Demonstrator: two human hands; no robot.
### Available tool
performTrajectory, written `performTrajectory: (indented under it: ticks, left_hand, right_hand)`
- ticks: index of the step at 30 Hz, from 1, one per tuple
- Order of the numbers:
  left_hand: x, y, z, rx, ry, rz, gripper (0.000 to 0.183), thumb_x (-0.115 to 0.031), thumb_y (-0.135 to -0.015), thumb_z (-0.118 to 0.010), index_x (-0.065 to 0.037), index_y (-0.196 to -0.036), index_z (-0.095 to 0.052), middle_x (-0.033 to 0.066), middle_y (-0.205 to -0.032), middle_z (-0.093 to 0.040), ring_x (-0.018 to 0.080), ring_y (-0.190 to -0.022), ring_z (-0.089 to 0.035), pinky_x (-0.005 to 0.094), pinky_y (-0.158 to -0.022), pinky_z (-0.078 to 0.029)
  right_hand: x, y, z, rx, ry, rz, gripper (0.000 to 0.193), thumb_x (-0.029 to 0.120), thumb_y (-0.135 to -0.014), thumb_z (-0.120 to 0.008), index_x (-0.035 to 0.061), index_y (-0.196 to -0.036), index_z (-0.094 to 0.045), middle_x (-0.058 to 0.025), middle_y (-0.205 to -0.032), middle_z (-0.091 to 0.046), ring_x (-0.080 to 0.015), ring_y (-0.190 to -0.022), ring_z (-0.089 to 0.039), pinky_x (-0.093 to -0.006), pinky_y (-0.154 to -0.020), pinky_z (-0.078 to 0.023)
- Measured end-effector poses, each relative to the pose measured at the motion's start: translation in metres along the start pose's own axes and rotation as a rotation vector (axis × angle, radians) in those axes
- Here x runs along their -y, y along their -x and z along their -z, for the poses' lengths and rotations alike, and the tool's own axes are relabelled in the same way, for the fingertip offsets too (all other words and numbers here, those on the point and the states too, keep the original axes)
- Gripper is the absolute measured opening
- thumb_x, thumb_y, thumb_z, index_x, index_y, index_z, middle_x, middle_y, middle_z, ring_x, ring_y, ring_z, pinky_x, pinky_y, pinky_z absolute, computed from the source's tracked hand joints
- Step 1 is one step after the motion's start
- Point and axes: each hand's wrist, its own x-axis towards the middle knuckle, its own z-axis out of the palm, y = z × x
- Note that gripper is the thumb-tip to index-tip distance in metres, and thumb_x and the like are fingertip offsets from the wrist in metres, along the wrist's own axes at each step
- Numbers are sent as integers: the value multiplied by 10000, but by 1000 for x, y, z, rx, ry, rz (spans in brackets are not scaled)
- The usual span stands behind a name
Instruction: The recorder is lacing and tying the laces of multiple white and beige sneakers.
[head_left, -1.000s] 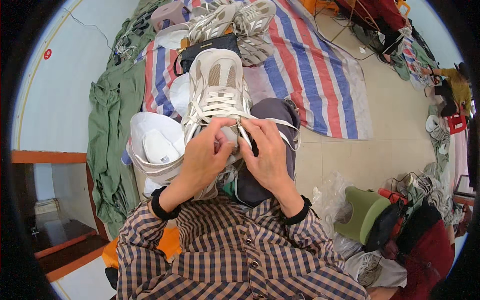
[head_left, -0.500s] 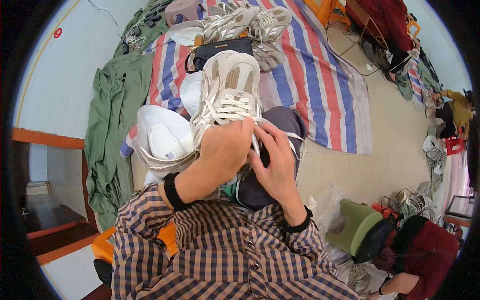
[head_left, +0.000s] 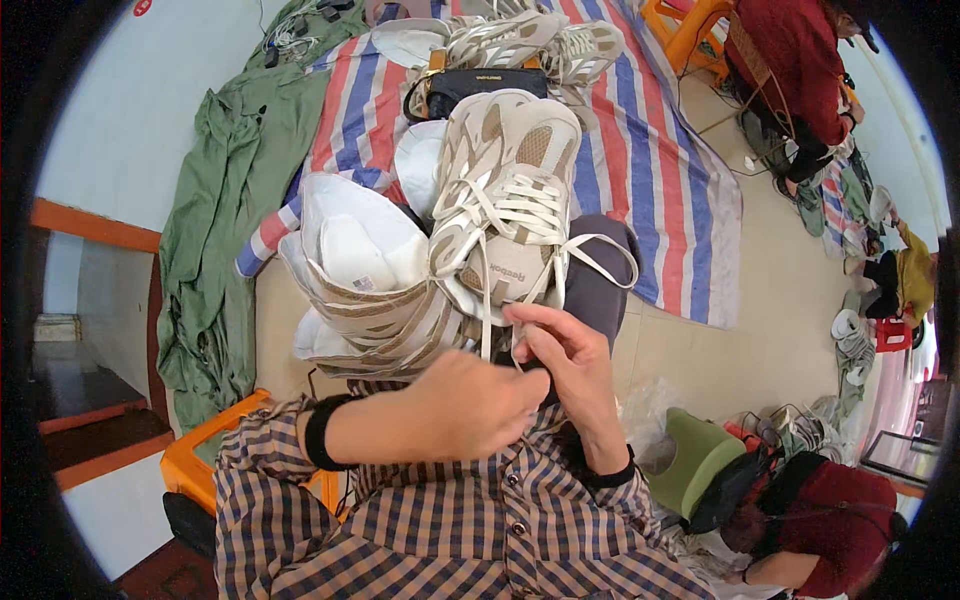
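Observation:
A beige-white sneaker [head_left: 540, 180] rests on my lap, toe pointing away, beside another sneaker [head_left: 462, 195] of the same kind. White shoelaces [head_left: 528, 212] cross its front. One loop sticks out at the right, and a strand hangs down past the tongue [head_left: 508, 270] to my hands. My left hand [head_left: 465, 408] is closed, slightly blurred, at the lower end of that strand. Close by, my right hand [head_left: 570, 365] pinches a bit of white lace between thumb and fingers. Left of my hands sit stacked beige shoe uppers [head_left: 385, 325] with white lining.
Ahead lies a striped red, white and blue sheet [head_left: 650, 180] with several sneakers [head_left: 510, 45] and a black pouch [head_left: 485, 90]. Green cloth [head_left: 215, 250] covers the floor at left. An orange stool [head_left: 205, 450] is beneath me; a green stool [head_left: 700, 455] and other people are at right.
Both hands have come down off the sneaker's lacing toward my body, drawing a lace strand along. The tongue is now uncovered, and the view has shifted slightly.

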Motion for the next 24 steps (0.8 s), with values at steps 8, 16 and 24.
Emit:
performTrajectory:
  ticks: [8,16,24]
  left_hand:
    - [56,-46,58,-480,-285,69,134,-100,-791,-606,-93,-915,-556,90,-812,-575,289,-695,-611,387,-555,-464]
    - [63,-60,54,-290,-651,139,201,-77,-724,-618,-63,-914,-556,101,-913,-533,284,-827,-597,403,-632,-477]
    - [65,-67,57,-387,-789,-164,209,-78,-688,-623,-54,-870,-523,91,-869,-551,275,-940,-542,389,-876,-401]
  right_hand:
    - [-10,-10,-17,146,-14,-125,314,95,-939,-531,21,-1243,-563,-34,-770,-650,-81,-715,-611,-217,-694,-495]
    - [-19,-22,-27,295,-609,-269,289,157,-978,-503,-29,-1191,-560,-62,-946,-615,-130,-790,-628,-314,-807,-527]
    - [2,7,22,27,-576,-56,260,208,-980,-474,7,-1111,-572,61,-528,-321,-60,-466,-309,-238,-541,-343]
